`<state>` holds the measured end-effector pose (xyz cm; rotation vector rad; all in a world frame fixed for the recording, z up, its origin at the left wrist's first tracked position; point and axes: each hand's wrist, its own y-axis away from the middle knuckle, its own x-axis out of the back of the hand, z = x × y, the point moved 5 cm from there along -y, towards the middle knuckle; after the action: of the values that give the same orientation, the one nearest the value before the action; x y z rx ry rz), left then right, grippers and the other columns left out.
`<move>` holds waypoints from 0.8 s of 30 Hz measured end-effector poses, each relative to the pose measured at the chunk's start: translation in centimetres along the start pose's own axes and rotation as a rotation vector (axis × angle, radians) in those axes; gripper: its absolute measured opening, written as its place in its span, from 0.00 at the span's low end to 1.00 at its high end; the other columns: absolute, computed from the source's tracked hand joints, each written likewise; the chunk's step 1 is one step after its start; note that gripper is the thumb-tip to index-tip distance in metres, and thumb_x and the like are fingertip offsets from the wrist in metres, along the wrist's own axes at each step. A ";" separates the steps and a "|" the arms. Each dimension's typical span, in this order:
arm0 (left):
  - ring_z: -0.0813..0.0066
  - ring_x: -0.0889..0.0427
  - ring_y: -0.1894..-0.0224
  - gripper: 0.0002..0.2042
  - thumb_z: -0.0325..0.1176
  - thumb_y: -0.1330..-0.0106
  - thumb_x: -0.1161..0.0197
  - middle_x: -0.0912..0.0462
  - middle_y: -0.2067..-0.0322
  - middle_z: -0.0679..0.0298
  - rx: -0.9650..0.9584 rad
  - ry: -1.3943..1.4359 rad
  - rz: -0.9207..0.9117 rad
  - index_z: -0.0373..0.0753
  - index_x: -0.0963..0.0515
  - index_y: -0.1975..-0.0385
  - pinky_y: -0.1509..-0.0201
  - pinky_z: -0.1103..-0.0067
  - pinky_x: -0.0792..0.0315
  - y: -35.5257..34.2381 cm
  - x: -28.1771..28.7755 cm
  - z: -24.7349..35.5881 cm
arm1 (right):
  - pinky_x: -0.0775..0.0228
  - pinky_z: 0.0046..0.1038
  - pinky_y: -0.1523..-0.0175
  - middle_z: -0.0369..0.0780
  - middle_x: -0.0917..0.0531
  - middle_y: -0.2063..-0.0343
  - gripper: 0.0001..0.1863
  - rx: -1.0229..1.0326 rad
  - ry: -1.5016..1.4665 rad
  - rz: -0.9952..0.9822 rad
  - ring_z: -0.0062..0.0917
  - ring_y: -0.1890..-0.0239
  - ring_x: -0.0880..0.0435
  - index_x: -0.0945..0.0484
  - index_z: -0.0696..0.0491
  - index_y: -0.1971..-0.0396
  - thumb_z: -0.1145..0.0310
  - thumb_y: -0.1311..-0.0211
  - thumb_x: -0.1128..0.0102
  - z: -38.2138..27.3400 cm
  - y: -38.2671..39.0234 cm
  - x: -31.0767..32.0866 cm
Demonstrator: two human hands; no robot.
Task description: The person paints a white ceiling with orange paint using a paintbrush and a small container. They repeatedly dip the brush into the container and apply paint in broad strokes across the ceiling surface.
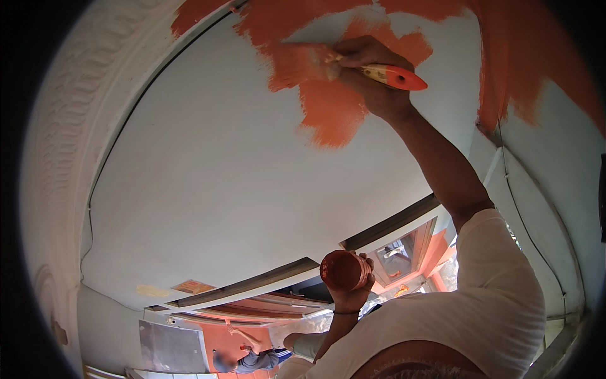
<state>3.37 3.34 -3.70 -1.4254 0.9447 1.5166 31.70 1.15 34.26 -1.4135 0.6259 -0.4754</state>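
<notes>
My right hand (372,82) is raised to the pale overhead surface (208,151), closed around a wide paintbrush (398,78) with a red-tipped wooden handle. The brush's orange-coated bristles lie against that surface at the edge of uneven orange paint patches (331,120). Lower in the picture, my left hand (353,287) grips a small round pot (338,273), its inside coated with reddish-orange paint. The fingers wrap round the pot's right side and underside.
Carved white moulding (60,139) runs down the left, beside a thin dark cable. A partly painted orange wall (536,57) is at right. Long dark recesses (391,221) cross below. Another person (255,359) reaches toward an orange wall at lower centre.
</notes>
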 end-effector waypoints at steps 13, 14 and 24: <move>0.53 0.28 0.38 0.31 0.60 0.33 0.34 0.25 0.42 0.53 -0.103 -0.020 0.095 0.40 0.24 0.42 0.47 0.60 0.16 2.0 0.4 0.7 | 0.17 0.26 0.63 0.39 0.14 0.60 0.18 0.469 0.959 -0.168 0.30 0.60 0.12 0.16 0.47 0.63 0.82 0.55 0.26 -5.1 -2.6 2.0; 0.53 0.28 0.38 0.31 0.60 0.33 0.34 0.25 0.42 0.53 -0.094 -0.017 0.086 0.40 0.24 0.41 0.47 0.60 0.16 1.8 0.4 0.6 | 0.18 0.26 0.64 0.38 0.14 0.60 0.18 0.450 0.988 -0.178 0.29 0.61 0.13 0.16 0.47 0.64 0.80 0.57 0.26 -4.8 -2.1 0.9; 0.50 0.27 0.34 0.32 0.62 0.32 0.37 0.23 0.39 0.53 -0.024 0.004 -0.011 0.43 0.23 0.38 0.43 0.55 0.19 0.8 1.5 0.8 | 0.23 0.26 0.63 0.34 0.18 0.66 0.11 0.100 0.238 -0.444 0.23 0.66 0.17 0.19 0.48 0.69 0.79 0.49 0.28 -7.1 3.0 -6.1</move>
<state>2.28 3.89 -5.20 -1.4488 0.9224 1.5220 22.31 0.05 31.65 -1.4112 0.4664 -1.0248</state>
